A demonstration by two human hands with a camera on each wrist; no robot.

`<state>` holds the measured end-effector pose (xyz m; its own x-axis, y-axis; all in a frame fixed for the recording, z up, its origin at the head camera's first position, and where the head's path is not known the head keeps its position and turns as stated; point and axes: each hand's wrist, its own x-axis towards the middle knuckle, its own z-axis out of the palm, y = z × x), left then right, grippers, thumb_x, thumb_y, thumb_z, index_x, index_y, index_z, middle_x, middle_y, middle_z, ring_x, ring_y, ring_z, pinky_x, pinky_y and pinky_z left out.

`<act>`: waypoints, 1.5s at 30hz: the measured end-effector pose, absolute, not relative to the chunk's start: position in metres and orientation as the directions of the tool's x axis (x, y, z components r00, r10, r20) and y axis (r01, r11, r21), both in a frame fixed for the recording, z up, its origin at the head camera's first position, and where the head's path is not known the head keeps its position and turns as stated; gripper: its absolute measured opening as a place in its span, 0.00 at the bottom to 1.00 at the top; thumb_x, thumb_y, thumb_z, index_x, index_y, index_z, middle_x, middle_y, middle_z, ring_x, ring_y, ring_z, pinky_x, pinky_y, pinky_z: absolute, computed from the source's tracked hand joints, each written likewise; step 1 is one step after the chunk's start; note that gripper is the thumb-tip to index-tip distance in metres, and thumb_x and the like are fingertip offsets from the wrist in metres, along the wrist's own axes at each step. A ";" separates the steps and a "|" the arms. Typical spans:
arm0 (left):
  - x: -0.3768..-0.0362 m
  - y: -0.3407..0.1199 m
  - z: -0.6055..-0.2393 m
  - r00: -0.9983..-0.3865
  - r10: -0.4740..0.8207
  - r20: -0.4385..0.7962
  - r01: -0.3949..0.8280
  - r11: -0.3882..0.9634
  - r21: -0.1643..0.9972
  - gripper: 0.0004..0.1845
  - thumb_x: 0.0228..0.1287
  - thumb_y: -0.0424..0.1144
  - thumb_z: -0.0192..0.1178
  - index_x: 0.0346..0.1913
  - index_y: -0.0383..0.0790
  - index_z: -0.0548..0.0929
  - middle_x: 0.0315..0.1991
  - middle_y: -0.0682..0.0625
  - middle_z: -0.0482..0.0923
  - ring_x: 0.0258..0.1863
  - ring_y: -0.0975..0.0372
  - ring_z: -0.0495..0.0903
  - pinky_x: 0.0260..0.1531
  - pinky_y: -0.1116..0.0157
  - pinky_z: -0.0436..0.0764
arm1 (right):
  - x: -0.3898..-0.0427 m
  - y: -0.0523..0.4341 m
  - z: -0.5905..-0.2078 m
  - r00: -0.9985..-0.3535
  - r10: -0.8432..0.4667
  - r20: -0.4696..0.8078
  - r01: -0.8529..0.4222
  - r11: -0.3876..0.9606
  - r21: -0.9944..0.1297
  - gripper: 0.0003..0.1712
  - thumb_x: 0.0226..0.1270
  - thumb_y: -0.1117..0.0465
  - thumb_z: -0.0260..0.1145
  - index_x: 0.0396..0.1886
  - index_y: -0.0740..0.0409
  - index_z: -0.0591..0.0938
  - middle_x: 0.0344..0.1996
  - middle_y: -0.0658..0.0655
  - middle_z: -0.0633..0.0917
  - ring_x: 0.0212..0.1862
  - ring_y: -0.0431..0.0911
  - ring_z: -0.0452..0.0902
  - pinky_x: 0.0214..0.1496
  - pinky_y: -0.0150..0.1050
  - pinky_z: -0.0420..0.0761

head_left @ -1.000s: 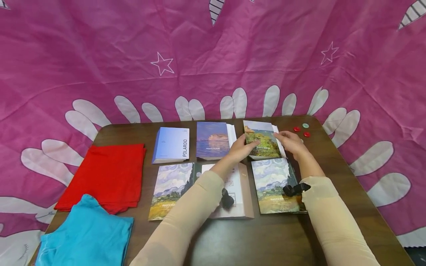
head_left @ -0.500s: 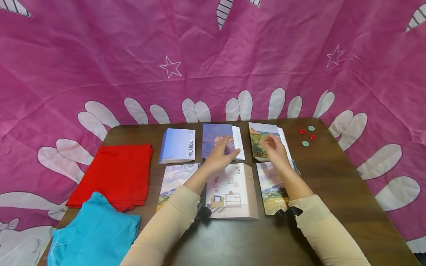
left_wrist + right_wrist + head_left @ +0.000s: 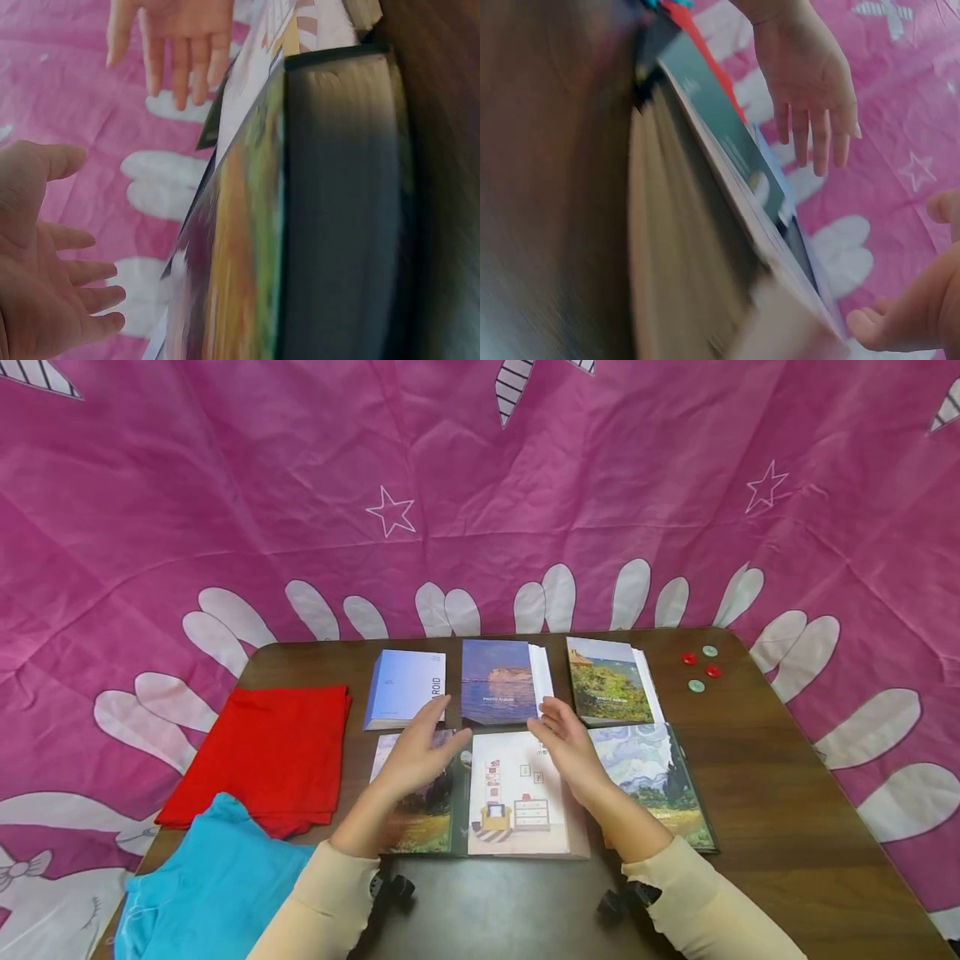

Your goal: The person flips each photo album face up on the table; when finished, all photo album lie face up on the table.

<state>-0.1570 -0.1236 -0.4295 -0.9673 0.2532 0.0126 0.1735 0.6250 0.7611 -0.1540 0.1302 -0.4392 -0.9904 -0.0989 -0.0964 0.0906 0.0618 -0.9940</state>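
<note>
My left hand [image 3: 416, 756] is spread over the front-left photo album [image 3: 420, 818], which has a painted landscape cover. My right hand [image 3: 573, 752], fingers slightly bent, hovers over the right side of the white album [image 3: 498, 802] with a drawn room on it. Neither hand holds anything; both palms face inward. In the left wrist view the landscape album's page edge [image 3: 337, 187] fills the middle, and my left fingers [image 3: 97, 300] stand apart from it. In the right wrist view my right hand [image 3: 922, 300] is above the white album's page block [image 3: 682, 240].
Behind lie a blue Polaroid album [image 3: 405, 685], a sea-cliff album [image 3: 495, 681] and a garden album [image 3: 607, 685]. Another landscape album [image 3: 652, 777] is front right. Red cloth [image 3: 262, 756] and blue cloth [image 3: 210, 885] lie left. Several red and green buttons [image 3: 696, 686] sit back right.
Both hands have let go of the garden album at the back right and moved left and toward the front row. The albums and cloths keep their arrangement.
</note>
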 end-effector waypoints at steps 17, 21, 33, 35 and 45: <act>-0.098 -0.190 -0.457 -0.998 0.053 0.017 0.047 0.630 0.775 0.42 0.71 0.51 0.62 0.78 0.33 0.59 0.79 0.35 0.49 0.76 0.40 0.54 0.71 0.37 0.55 | -0.106 0.066 -0.456 -0.972 -0.212 -0.099 0.091 0.048 -0.995 0.38 0.75 0.56 0.63 0.77 0.63 0.61 0.75 0.69 0.63 0.75 0.63 0.60 0.73 0.59 0.63; -0.091 -0.193 -0.467 -0.999 0.033 -0.014 0.010 0.627 0.779 0.41 0.72 0.51 0.61 0.78 0.33 0.59 0.79 0.34 0.49 0.76 0.40 0.55 0.72 0.38 0.55 | -0.099 0.056 -0.459 -0.947 -0.301 -0.108 0.101 0.038 -0.994 0.38 0.76 0.56 0.62 0.77 0.65 0.59 0.75 0.70 0.62 0.75 0.62 0.59 0.74 0.56 0.62; -0.077 -0.187 -0.471 -0.995 -0.023 -0.102 -0.098 0.544 0.833 0.44 0.69 0.55 0.60 0.79 0.34 0.58 0.81 0.36 0.44 0.78 0.41 0.49 0.73 0.39 0.51 | -0.093 0.042 -0.453 -0.868 -0.453 -0.204 0.226 0.005 -0.974 0.46 0.76 0.52 0.62 0.81 0.65 0.50 0.80 0.66 0.47 0.80 0.60 0.39 0.79 0.54 0.45; -0.078 -0.189 -0.470 -0.993 -0.033 -0.115 -0.116 0.510 0.852 0.43 0.70 0.54 0.60 0.79 0.34 0.58 0.81 0.37 0.44 0.79 0.43 0.49 0.74 0.41 0.50 | -0.093 0.040 -0.452 -0.861 -0.463 -0.209 0.242 -0.012 -0.970 0.46 0.75 0.52 0.61 0.81 0.65 0.50 0.81 0.65 0.47 0.80 0.61 0.39 0.79 0.55 0.44; -0.083 -0.197 -0.466 -0.993 -0.023 -0.113 -0.104 0.593 0.798 0.43 0.71 0.55 0.59 0.78 0.33 0.59 0.80 0.37 0.47 0.78 0.42 0.52 0.73 0.41 0.54 | -0.089 0.015 -0.449 -0.914 -0.299 -0.276 0.254 0.111 -0.961 0.47 0.73 0.49 0.64 0.81 0.62 0.54 0.80 0.66 0.50 0.79 0.62 0.44 0.77 0.61 0.51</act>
